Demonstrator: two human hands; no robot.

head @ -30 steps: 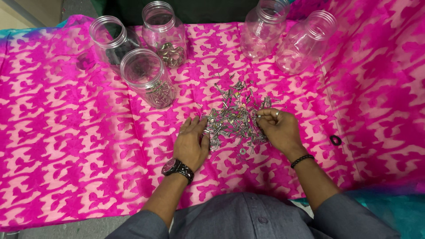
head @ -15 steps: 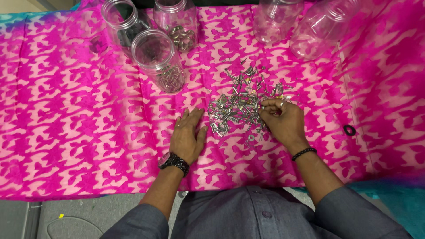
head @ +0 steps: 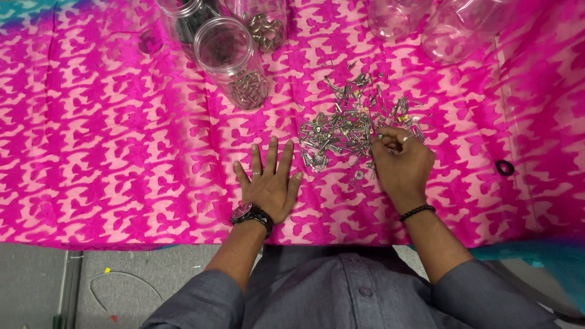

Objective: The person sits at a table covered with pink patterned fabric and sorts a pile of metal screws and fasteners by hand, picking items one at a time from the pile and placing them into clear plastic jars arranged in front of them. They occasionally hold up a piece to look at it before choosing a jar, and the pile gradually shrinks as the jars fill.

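Left hand (head: 270, 183) flat on the pink cloth (head: 122, 152), palm down, fingers (head: 271, 155) spread and straight — holding nothing. Ring on one finger, watch (head: 250, 214) at the wrist. Nearest edge of the hardware pile (head: 353, 125) lies just right of the fingertips, not touching.

Right hand (head: 402, 164) curled at the pile's right side, fingertips (head: 390, 135) bunched down into the small metal parts. Pinching something or only touching — can't tell, too small and partly hidden. Ring visible there too, bead bracelet (head: 418, 212) at the wrist. A washer (head: 358, 175) sits alone on the cloth just left of the knuckles, toward the body.

Pile spreads from between the two hands up and away from the fingers: keys, screws, small silvery bits, one yellowish piece near the right fingertips.

Beyond the left fingers: clear jar (head: 231, 61) lying tilted with metal parts at its bottom; two more jars behind it at the frame's top edge, cropped. Beyond the right fingers: two clear jars (head: 426, 24), contents not discernible.

Small black ring (head: 504, 167) on the cloth well right of the right hand.
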